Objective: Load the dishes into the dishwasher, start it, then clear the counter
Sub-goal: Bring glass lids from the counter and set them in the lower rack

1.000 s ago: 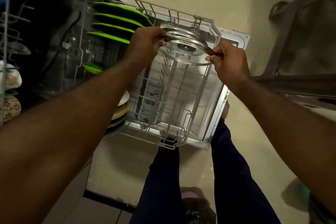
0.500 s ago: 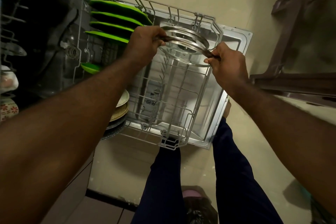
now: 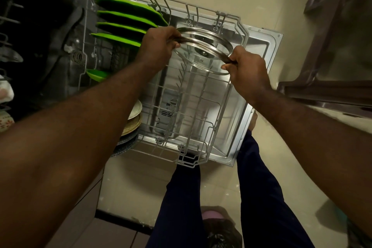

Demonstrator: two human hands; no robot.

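Two glass lids (image 3: 203, 50) with steel rims hanging over the pulled-out lower rack (image 3: 181, 111), right of the green plates (image 3: 124, 18); left hand (image 3: 159, 46) and right hand (image 3: 247, 68) are both pinching their edges; I am judging they should go down upright between tines, one per slot

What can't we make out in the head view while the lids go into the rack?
- Lids: two rims show, exact count unclear; edges hidden under left hand and right hand.
- Plate stack: mostly behind the left forearm.
- Upper rack items: cut off by the left edge, dark.
- Rack tines under the lids: blurred through glass.
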